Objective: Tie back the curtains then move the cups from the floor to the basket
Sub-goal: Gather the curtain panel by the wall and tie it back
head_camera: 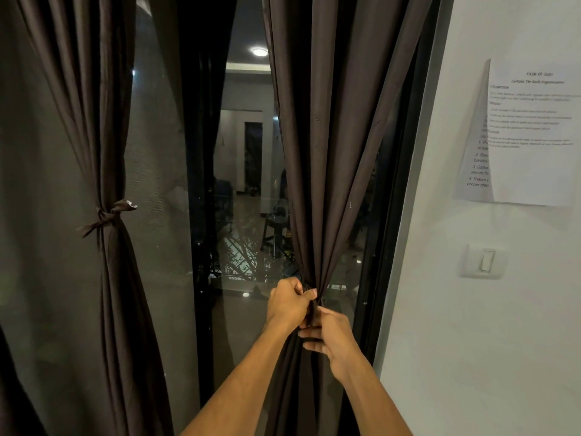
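Two dark brown curtains hang in front of a glass door. The left curtain (94, 121) is gathered at mid height by a knotted fabric tie (108, 214). The right curtain (330, 152) is bunched together low down, where both hands meet. My left hand (287, 302) grips the gathered folds from the left, fingers curled round them. Just below it, my right hand (327, 338) pinches a dark strip of fabric against the bunch. No cups or basket are in view.
The glass door (239, 184) between the curtains reflects a lit room. A white wall (487, 309) stands to the right, with a taped paper sheet (528, 136) and a light switch (484, 261) on it.
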Tool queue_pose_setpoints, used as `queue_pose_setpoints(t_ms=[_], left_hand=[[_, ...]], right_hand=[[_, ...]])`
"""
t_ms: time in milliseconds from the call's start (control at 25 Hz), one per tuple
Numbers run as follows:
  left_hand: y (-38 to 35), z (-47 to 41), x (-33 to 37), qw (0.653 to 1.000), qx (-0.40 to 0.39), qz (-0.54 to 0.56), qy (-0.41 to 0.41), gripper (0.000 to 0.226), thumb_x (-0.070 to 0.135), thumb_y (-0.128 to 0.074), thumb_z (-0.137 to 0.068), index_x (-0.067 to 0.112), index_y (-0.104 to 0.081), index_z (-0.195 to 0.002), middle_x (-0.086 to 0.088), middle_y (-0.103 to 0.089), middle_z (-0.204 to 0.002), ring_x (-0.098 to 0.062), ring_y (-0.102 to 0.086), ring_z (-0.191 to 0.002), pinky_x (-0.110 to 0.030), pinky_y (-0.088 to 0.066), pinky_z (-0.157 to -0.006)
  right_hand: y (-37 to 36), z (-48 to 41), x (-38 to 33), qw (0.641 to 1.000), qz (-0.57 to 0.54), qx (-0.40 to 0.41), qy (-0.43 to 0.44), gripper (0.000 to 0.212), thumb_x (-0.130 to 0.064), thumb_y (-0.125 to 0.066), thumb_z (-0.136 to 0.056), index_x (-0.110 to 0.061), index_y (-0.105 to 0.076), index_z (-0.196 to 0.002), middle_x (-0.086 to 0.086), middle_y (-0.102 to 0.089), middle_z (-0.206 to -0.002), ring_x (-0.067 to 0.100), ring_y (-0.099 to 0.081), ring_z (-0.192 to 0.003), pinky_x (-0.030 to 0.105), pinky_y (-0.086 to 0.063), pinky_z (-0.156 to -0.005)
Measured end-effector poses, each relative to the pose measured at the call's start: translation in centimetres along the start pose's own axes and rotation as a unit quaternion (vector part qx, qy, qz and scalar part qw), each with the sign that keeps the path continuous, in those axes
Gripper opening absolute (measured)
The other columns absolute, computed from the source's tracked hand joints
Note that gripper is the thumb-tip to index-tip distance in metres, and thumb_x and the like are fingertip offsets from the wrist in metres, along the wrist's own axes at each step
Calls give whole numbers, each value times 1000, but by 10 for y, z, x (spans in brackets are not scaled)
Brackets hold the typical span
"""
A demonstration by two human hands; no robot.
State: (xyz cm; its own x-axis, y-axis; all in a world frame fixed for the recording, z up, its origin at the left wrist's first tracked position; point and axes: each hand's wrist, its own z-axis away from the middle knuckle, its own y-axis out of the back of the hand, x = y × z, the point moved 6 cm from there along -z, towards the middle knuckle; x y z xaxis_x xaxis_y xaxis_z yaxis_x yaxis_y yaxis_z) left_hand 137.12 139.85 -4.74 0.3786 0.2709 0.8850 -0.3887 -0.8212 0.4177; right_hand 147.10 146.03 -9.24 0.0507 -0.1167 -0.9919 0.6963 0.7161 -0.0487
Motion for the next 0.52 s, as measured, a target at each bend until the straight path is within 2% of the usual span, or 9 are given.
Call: queue_pose_setpoints(t_ms=[80,160,200,280,360,440,520], left_hand=[[-3,3,-1,999,-16,-43,-11,35,37,-59,-92,18,-48,-64,0,-59,-67,-22,-60,-72,-34,-49,-67],[-8,5,-2,996,-50,-76,-16,28,40,-49,-96,21,-55,-76,-5,-67,-79,-26,-65,-83,-38,-53,-74],[-10,5,-3,993,-62,-95,-14,29,42,-44,-97,21,-58,-82,-7,-69,-82,-27,-67,-83,-39,-55,-75],[-13,5,-5,989,-94,-118,3,41,46,-37,-99,15,-61,-88,-11,-71,-77,-25,-67,-68,-34,-56,-62],[-19,8,-8,988,-132,-75,21,45,44,-36,-101,10,-62,-85,-10,-65,-64,-19,-58,-49,-26,-46,-43],[-21,10,-11,991,-131,-5,27,41,38,-40,-101,10,-59,-79,-6,-57,-58,-13,-48,-42,-21,-35,-37],[-20,12,-12,992,-108,50,32,37,33,-46,-101,12,-57,-72,-3,-56,-59,-9,-47,-44,-19,-33,-39]], right_hand=[[-2,2,-4,1000,5,-2,5,33,-19,-44,-100,-2,-69,-87,7,-67,-68,18,-64,-64,34,-53,-63],[-3,4,-6,1000,26,-5,12,37,-23,-42,-102,-2,-68,-87,6,-63,-62,17,-60,-57,33,-51,-58],[-3,5,-6,999,33,-9,15,38,-22,-40,-103,-2,-67,-87,5,-61,-60,17,-59,-55,32,-50,-56],[-2,8,-6,998,47,-24,18,40,-22,-36,-104,-2,-68,-88,5,-60,-57,16,-55,-52,31,-46,-52],[-1,10,-7,996,76,-39,25,43,-23,-34,-106,-1,-67,-90,3,-55,-52,15,-50,-48,29,-42,-48],[2,8,-8,992,116,-44,35,42,-24,-33,-106,-4,-64,-86,-1,-48,-47,14,-44,-43,28,-38,-45],[6,7,-13,985,158,-39,49,36,-17,-34,-103,-8,-60,-80,-2,-44,-45,13,-40,-40,28,-32,-43]])
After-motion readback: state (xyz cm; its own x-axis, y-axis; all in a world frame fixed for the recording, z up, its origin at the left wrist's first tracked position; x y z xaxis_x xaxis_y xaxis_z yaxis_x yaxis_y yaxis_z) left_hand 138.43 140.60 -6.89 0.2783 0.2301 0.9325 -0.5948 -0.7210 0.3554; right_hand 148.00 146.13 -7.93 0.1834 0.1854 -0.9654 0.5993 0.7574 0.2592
